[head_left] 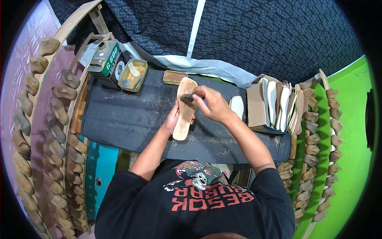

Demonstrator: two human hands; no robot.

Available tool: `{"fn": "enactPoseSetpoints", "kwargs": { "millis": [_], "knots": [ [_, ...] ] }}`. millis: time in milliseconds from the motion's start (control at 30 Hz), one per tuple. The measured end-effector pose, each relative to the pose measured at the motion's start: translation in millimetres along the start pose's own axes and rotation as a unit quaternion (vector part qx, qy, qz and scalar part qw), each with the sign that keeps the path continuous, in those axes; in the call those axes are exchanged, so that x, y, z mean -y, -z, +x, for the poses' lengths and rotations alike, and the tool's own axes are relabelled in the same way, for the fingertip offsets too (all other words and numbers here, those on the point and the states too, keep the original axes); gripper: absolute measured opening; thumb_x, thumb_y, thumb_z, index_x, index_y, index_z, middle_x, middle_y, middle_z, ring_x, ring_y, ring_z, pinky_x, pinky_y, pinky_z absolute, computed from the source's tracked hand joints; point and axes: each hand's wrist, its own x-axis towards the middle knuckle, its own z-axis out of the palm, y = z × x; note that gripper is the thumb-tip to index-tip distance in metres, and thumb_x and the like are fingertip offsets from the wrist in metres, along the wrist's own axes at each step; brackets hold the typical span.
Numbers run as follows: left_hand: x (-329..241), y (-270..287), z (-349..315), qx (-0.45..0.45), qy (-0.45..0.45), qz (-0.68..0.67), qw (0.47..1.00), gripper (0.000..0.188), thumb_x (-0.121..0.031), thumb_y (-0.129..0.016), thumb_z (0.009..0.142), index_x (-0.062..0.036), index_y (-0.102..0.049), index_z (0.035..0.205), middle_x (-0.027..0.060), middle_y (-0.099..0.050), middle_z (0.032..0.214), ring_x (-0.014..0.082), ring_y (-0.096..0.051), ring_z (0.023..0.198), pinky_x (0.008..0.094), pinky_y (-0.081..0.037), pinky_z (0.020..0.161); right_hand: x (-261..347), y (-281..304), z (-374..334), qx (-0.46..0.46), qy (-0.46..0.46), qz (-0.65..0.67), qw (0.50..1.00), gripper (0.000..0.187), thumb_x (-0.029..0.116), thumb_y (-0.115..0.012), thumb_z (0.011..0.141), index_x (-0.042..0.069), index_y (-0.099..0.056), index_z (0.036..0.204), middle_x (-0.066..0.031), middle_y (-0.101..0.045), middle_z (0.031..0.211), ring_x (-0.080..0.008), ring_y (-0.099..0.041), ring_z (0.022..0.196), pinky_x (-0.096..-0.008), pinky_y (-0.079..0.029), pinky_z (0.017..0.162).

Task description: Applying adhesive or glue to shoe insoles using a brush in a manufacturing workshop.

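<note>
Over the middle of the dark-covered table, my left hand (172, 118) grips a tan shoe insole (183, 123) by its narrower middle, with fingers wrapped round from beneath. The insole stands lengthwise, its broad end pointing away from me. My right hand (213, 104) is closed on a brush (186, 98) with a dark head and a reddish handle. The head rests against the insole's upper half; its bristles are too small to make out clearly. Just right of that hand, a white insole (236, 106) lies on the table.
A box (256, 106) of upright insoles stands at the right end. At the back left are a green metal can (104, 59) and a tub (138, 84) with brownish contents. A shallow tray (170, 82) sits behind my hands. Racks of wooden shoe lasts (59, 111) flank the table (119, 115).
</note>
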Motion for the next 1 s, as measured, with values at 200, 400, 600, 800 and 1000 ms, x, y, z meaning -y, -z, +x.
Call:
{"fn": "enactPoseSetpoints", "kwargs": {
  "millis": [200, 400, 600, 800, 1000],
  "knots": [
    [13.1, 8.2, 2.7, 0.062, -0.003, 0.046, 0.997, 0.070, -0.064, -0.026, 0.107, -0.0077, -0.053, 0.140, 0.0127, -0.068, 0.108, 0.0242, -0.067, 0.090, 0.0384, -0.057, 0.077, -15.2, 10.9, 27.4, -0.077, -0.020, -0.047, 0.996, 0.015, 0.011, -0.065, 0.097, 0.000, -0.060, 0.107, -0.0176, -0.066, 0.086, -0.0324, -0.068, 0.076, -0.0390, -0.053, 0.069],
    [7.7, -3.9, -7.6, -0.008, -0.020, -0.030, 0.999, 0.066, -0.061, -0.031, 0.106, -0.0077, -0.054, 0.138, 0.0140, -0.070, 0.106, 0.0249, -0.070, 0.088, 0.0390, -0.059, 0.077, 15.2, -11.9, 1.3, 0.012, 0.054, -0.039, 0.998, 0.014, 0.008, -0.068, 0.092, 0.001, -0.061, 0.102, -0.0169, -0.062, 0.085, -0.0349, -0.064, 0.076, -0.0433, -0.052, 0.071],
    [9.4, 10.3, -5.4, 0.072, -0.008, -0.027, 0.997, 0.060, -0.052, -0.029, 0.108, -0.0070, -0.051, 0.141, 0.0156, -0.068, 0.115, 0.0271, -0.069, 0.092, 0.0407, -0.059, 0.077, 8.0, -5.7, 12.8, -0.047, 0.046, -0.024, 0.998, 0.015, 0.006, -0.066, 0.094, -0.001, -0.059, 0.105, -0.0182, -0.065, 0.090, -0.0342, -0.066, 0.079, -0.0412, -0.052, 0.072],
    [17.1, -6.2, -1.9, 0.064, -0.013, -0.005, 0.998, 0.063, -0.053, -0.027, 0.107, -0.0048, -0.051, 0.141, 0.0171, -0.069, 0.112, 0.0290, -0.068, 0.091, 0.0409, -0.057, 0.078, -0.3, 4.9, 23.0, -0.072, 0.004, -0.046, 0.996, 0.013, 0.006, -0.063, 0.097, -0.001, -0.059, 0.107, -0.0181, -0.066, 0.090, -0.0337, -0.067, 0.079, -0.0405, -0.052, 0.072],
    [11.0, -3.3, -2.5, 0.048, -0.013, -0.035, 0.998, 0.061, -0.053, -0.029, 0.107, -0.0077, -0.052, 0.140, 0.0171, -0.068, 0.113, 0.0296, -0.069, 0.092, 0.0425, -0.058, 0.078, 18.1, -9.5, 0.1, -0.021, 0.025, 0.008, 0.999, 0.014, 0.006, -0.065, 0.095, 0.000, -0.059, 0.105, -0.0167, -0.065, 0.087, -0.0321, -0.067, 0.076, -0.0391, -0.053, 0.069]
  ]
}}
